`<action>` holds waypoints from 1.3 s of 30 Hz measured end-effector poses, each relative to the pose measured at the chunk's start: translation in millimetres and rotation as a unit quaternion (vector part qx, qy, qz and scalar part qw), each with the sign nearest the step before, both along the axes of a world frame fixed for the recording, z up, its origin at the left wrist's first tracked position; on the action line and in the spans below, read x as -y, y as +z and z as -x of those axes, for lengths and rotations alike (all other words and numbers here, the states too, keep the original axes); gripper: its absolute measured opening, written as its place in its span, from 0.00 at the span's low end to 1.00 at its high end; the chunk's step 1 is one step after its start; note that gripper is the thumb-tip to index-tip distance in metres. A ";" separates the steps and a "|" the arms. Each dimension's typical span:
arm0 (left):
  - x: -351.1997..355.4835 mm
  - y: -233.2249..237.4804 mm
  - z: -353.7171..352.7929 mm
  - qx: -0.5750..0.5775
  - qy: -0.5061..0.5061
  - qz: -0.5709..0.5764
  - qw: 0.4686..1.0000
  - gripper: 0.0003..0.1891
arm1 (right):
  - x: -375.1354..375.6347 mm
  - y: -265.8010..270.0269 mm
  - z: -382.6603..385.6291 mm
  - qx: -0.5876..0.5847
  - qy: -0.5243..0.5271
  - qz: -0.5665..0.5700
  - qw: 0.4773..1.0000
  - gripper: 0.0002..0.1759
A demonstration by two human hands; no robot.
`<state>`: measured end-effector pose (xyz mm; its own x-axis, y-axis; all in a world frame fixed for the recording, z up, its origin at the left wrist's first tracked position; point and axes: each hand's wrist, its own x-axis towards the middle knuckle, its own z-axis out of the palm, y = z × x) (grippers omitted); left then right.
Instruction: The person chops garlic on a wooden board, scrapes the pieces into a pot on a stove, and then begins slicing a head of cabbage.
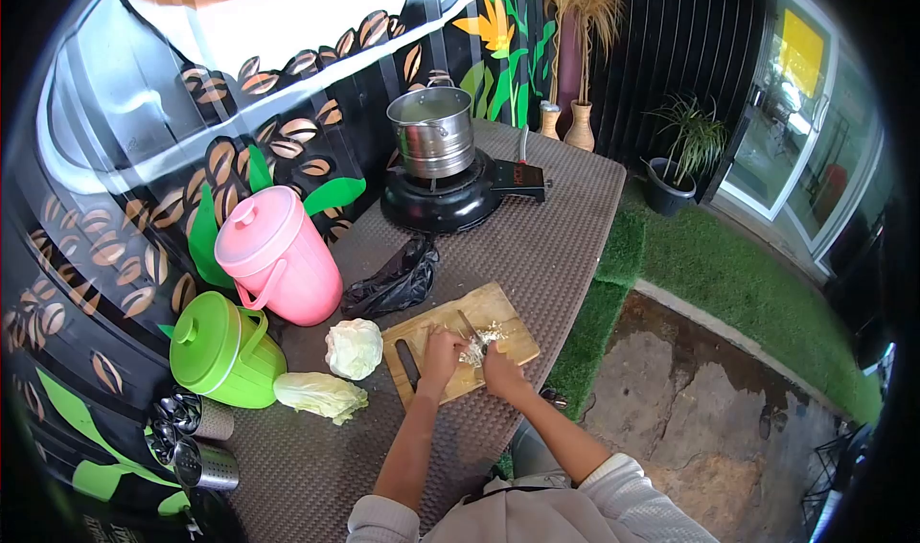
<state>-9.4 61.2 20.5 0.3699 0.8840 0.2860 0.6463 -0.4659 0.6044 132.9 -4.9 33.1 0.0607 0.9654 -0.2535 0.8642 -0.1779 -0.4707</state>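
Chopping on the wooden board (517, 327), near side of the desk (551, 255). Your right hand (501, 369) is wrapped round the knife (467, 324), blade pointing away from you across the board. Your left hand (441, 356) is curled low next to the chopped white bits (493, 333), fingers bent; can't tell whether it pinches a piece. Bits sit mid-board to right, around the blade, some right by the left fingers. To cut well: tuck the left fingertips back, knuckles toward the blade, use short strokes, and gather strays inward so the pile doesn't creep to the rim. Watch the dark, long object (407, 363) on the board's left part, near your left wrist; too unclear to name, best not nudged. Edges: the board's right corner is near the desk's curved edge, so sweep bits left, not right. On the left, the round cabbage (353, 348) is just beside the board, with the long cabbage (321, 396) nearer you, so little elbow room there. Black bag (393, 282) lies beyond the board's far left corner. Most room is over the desk between board and stove (441, 203); don't reach as far as the pot (431, 136).
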 end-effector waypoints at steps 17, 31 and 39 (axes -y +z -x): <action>5.9 -0.9 -1.8 0.013 0.015 -0.002 1.000 0.06 | 22.7 10.1 1.6 0.000 -0.002 0.007 1.000 0.21; 1.5 -12.5 -3.0 0.022 0.043 0.009 0.999 0.07 | 25.7 8.3 13.4 0.023 -0.015 0.012 1.000 0.27; 7.7 -5.2 -3.2 0.071 0.034 -0.007 0.997 0.06 | -2.0 2.9 -5.7 0.002 0.050 0.019 0.999 0.26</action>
<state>-6.2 53.5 15.3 0.2634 0.9015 0.3434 0.5848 -0.4323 0.6863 138.6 -2.9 36.0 -0.0350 0.9567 -0.2891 0.8800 -0.1076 -0.4627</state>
